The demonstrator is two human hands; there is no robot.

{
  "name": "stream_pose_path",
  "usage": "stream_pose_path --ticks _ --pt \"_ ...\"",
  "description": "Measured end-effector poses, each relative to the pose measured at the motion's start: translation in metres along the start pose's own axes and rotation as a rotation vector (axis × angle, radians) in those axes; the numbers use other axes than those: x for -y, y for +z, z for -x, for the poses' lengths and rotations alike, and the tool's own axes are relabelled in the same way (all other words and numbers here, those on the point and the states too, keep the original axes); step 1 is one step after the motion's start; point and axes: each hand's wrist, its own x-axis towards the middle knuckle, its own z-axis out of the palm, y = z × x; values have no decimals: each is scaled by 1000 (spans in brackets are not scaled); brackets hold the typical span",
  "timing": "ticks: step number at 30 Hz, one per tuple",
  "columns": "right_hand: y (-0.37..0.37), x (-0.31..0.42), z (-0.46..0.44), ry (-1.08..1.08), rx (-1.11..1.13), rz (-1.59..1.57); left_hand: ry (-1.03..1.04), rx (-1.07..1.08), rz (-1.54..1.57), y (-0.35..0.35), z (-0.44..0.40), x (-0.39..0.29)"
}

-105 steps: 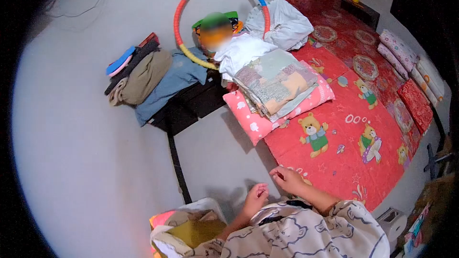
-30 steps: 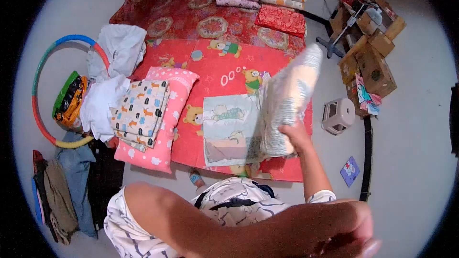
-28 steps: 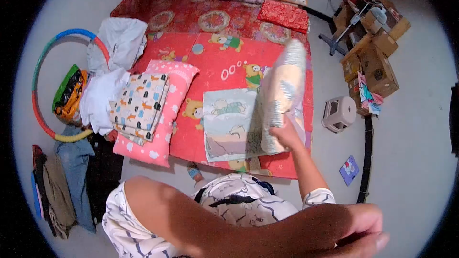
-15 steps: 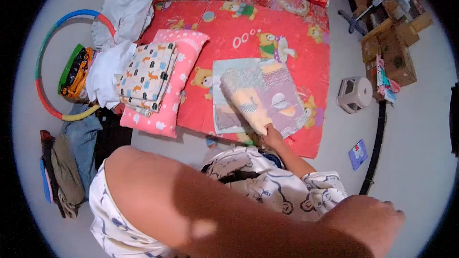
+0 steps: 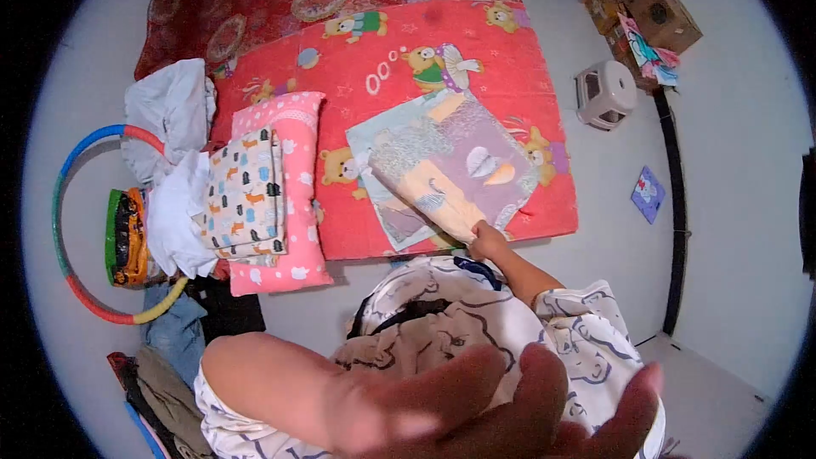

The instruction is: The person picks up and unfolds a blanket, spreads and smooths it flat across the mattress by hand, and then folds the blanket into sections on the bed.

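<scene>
My right hand (image 5: 487,242) grips the near corner of a patchwork-patterned cloth (image 5: 493,157) in grey, purple and cream. The cloth lies on the bed's red mattress cover (image 5: 382,59), with one flap folded over on its left side. My left hand (image 5: 476,399) is raised close to the camera, blurred, its fingers apart and nothing seen in it. Left of the cloth lies a pink pillow (image 5: 303,144), and a folded cloth with a dog print (image 5: 246,191) rests on it.
A multicoloured hoop (image 5: 57,212) leans at the left, near white cloths (image 5: 178,212) and an orange-and-black package (image 5: 127,238). Clothes (image 5: 170,391) lie at lower left. On the right are a plastic stool (image 5: 606,93), cardboard boxes (image 5: 650,13) and a purple card (image 5: 648,194) on the floor.
My left hand has swung from the lower right toward the middle, its fingers now spread. The view has shifted and turned. My right hand keeps hold of the cloth's corner.
</scene>
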Motion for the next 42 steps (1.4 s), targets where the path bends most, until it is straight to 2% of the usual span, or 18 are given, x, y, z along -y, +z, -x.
stream_pose_path --ticks 2,4,6,8,17,19,21,22,25,27,28,29,31,33,36,38,40,42 --pt "10 -3 -9 23 -27 -9 -1 -32 -43 -11 1 11" --pt "26 -19 -20 164 -51 -280 33 32 53 -25 0 20" --pt "34 -28 -25 121 -146 -294 80 97 168 -41 0 29" --pt "22 -11 -12 122 -241 -115 128 175 325 -58 0 38" --pt "54 -4 17 249 -333 -225 228 836 1003 -55 7 61" --pt "74 -21 19 57 -317 -194 250 998 1117 -46 13 63" --pt "71 -4 31 359 -150 -555 253 1170 1188 -34 21 67" --pt "83 -13 26 357 -134 -559 266 1250 1206 -29 25 70" --pt "88 -27 31 307 -242 -327 234 1362 1076 -18 53 100" --pt "86 -27 30 264 -304 -318 133 1120 695 -24 95 137" --pt "84 -29 26 217 -364 -300 51 895 510 -37 123 151" --pt "78 -28 24 298 -319 -428 68 970 420 -49 162 167" --pt "83 -42 11 366 -380 -481 -229 1247 249 -82 200 161" --pt "102 -66 -7 430 -423 -522 -641 1102 227 -112 237 155" --pt "101 -86 -27 457 -624 -491 -636 1165 44 -135 251 149" --pt "45 -46 -18 616 -358 -1071 -704 1181 -119 -131 254 136" --pt "28 -44 -25 636 -346 -1233 -751 1086 -152 -112 251 119" --pt "23 -55 -42 451 -284 -1457 -791 997 -174 -85 246 109"
